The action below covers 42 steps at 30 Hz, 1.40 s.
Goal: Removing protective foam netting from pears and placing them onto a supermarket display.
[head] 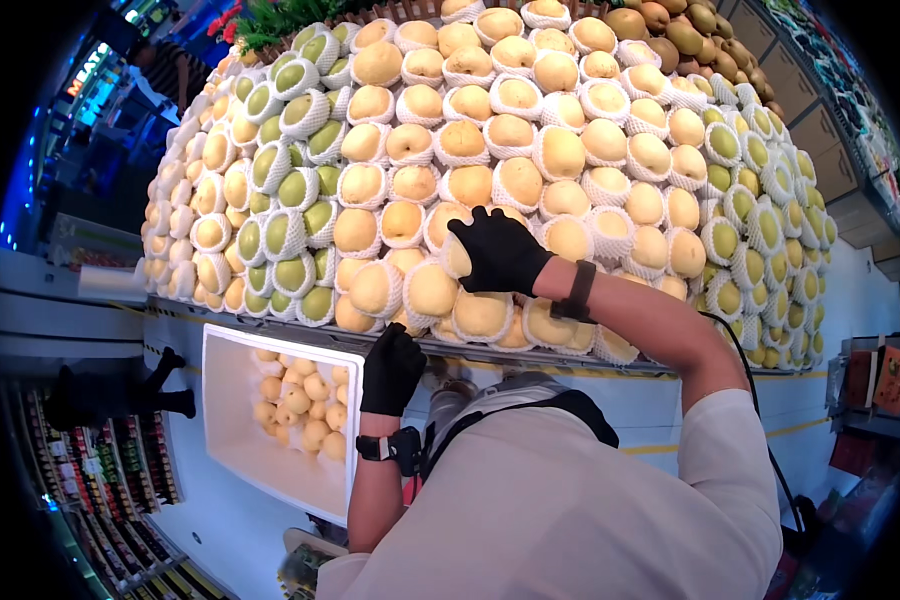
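Observation:
My right hand (495, 251), in a black glove, grips a pale yellow pear (457, 257) in a white foam net. The pear lies against the sloping display of yellow pears (461, 139), most of them in similar nets. My left hand (394, 367), also black-gloved, is closed by the display's front edge (495, 351), next to the rim of a white foam box (232, 337). I see nothing in its fingers, whose undersides are hidden. Loose yellow pears (304, 401) lie inside the box.
Netted green pears (292, 187) flank the yellow ones on the left, more green fruit (754, 225) on the right. Brown fruit (690, 37) is heaped at the back right. A person (112, 394) stands beyond the box, another (169, 71) at the far left. Stocked shelves (94, 465) stand lower left.

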{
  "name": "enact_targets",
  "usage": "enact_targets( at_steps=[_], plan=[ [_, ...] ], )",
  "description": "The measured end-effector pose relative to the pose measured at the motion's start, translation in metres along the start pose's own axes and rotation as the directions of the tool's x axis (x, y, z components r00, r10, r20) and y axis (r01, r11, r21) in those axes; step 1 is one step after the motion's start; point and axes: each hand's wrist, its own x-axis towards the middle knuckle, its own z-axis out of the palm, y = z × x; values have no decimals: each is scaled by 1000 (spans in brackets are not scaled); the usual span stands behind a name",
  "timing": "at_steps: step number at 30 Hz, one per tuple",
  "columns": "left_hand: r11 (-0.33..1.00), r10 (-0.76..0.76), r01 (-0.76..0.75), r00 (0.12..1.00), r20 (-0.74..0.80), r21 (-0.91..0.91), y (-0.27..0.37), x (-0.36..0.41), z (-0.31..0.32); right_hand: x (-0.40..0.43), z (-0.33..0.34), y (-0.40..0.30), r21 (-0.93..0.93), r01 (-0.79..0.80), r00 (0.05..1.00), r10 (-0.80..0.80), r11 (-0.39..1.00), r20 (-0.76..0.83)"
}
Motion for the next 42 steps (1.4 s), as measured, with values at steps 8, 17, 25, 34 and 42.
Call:
enact_targets(
  at_steps=[8,17,25,34,42],
  plan=[
    [686,188,-148,982,22,712,-12,10,60,-30,-34,17,303,-94,985,133,948,-111],
    [766,-31,-33,996,88,642,-49,48,141,-83,-26,-9,533,-85,872,322,842,-370],
    [563,150,-325,945,292,760,-59,55,125,-109,-8,-10,684,-72,827,426,726,-366],
    [630,266,-332,942,207,702,-67,49,116,-101,2,-20,925,64,840,479,375,-253],
    [349,422,-454,857,295,820,-63,42,116,-101,-3,-27,817,21,818,460,577,-346]
  ],
)
